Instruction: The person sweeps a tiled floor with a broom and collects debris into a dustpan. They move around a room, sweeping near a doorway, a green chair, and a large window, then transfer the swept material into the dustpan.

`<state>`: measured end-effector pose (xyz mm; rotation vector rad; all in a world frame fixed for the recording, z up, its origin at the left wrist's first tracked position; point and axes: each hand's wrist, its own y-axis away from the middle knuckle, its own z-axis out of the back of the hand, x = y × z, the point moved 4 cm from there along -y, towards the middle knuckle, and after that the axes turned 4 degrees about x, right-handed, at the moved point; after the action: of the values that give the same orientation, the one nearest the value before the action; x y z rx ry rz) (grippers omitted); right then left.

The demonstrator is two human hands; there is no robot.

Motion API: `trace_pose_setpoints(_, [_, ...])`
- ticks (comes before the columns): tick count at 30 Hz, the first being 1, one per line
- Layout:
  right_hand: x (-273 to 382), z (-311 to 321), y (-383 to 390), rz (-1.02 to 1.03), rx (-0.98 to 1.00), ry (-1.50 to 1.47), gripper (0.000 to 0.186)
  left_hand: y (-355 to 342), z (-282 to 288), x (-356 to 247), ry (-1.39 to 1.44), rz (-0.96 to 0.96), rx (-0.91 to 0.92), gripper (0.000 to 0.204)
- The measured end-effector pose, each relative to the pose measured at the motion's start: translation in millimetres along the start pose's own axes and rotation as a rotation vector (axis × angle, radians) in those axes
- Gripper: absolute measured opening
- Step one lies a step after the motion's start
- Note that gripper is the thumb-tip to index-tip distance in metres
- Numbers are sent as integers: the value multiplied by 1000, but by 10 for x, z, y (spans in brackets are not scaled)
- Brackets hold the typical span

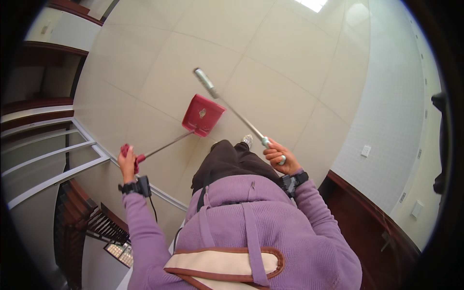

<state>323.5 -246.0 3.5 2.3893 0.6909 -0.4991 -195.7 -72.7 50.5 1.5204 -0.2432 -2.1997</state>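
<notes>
My left hand (127, 163) is closed round the red grip of a long-handled dustpan (207, 107). A thin metal rod runs from that grip to the red pan, in front of my legs. A small pale patch (202, 113) shows inside the pan; I cannot make out what it is. In my right hand (285, 157), the fingers wrap round the pale green grip of a long-handled broom (241, 118). Its narrow pale green head (206, 83) points to the far left, just beyond the pan and apart from it. Whether the head touches the floor, I cannot tell.
Large beige tiles cover the floor (280, 82). At the left stand dark wood shelving (38, 101) and a white-framed glass panel (58, 179). A pale tiled wall (382, 125) rises on the right, with a dark red-brown wooden cabinet (362, 227) near my right arm.
</notes>
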Motion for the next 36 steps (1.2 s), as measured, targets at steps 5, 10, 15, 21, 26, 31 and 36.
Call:
trace_pose_setpoints(5, [390,-4,-51,90,28,-217,24,344,237,-95,95,19,-145,18])
trace_pose_setpoints(10, [811,-118,-400,402,-86,-11,18,-157,-330,-428,53,-13,-135,22])
trace_pose_setpoints(15, [1456,-255,-587,595,-419,54,14,-1216,-568,-914,88,18,-204,28])
trace_pose_setpoints(21, [1725,-489,-1379,291,-363,-216,10,-2803,-501,-1291,73,96,-172,27])
trace_pose_setpoints(26, [1921,-1223,-2843,407,-286,-434,9,-3723,-386,-1606,61,41,-150,21])
trace_pose_setpoints(31, [1962,-2534,-4259,117,-115,-395,31,-4221,-452,-1953,133,-51,-131,15])
trace_pose_setpoints(36, [2145,-3349,-5150,-57,62,-146,5,-4295,-261,-2206,215,-87,-226,15])
